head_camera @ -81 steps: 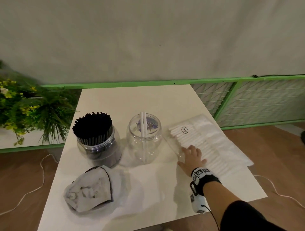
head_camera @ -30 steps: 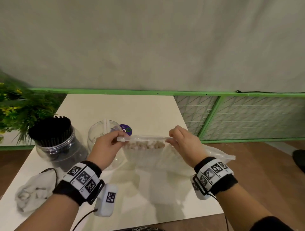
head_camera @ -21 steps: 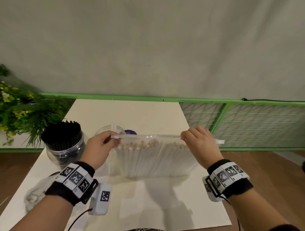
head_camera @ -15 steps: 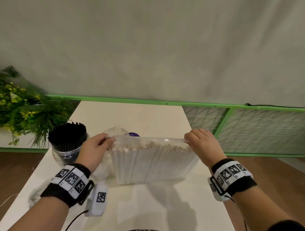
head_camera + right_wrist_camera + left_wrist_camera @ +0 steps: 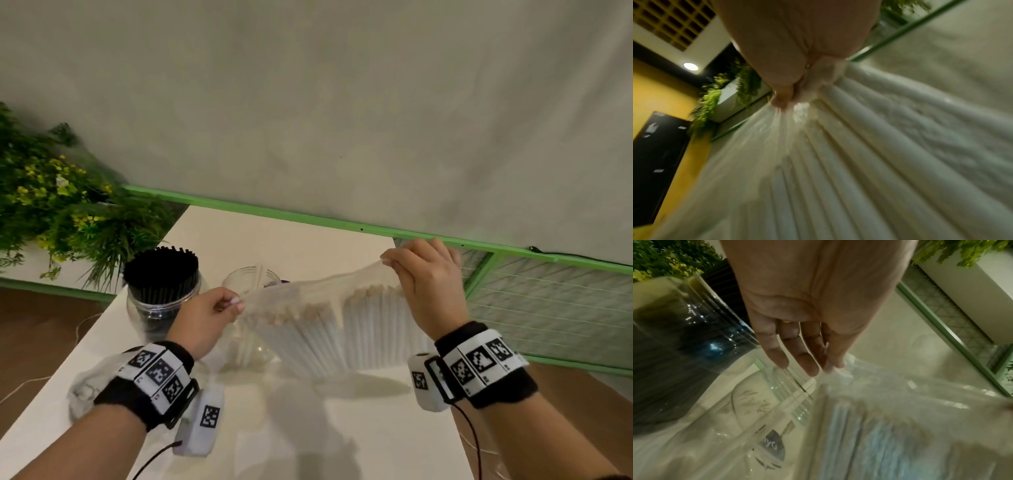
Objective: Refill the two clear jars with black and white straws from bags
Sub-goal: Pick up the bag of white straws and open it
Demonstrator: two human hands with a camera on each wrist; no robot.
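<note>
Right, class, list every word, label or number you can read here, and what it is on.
"yG": letters on a dark sticker seen through the clear jar; rest hidden.
Wristbands: black-and-white code squares; tiny marks beside them too small to read.
Bag of white straws: nothing readable.
</note>
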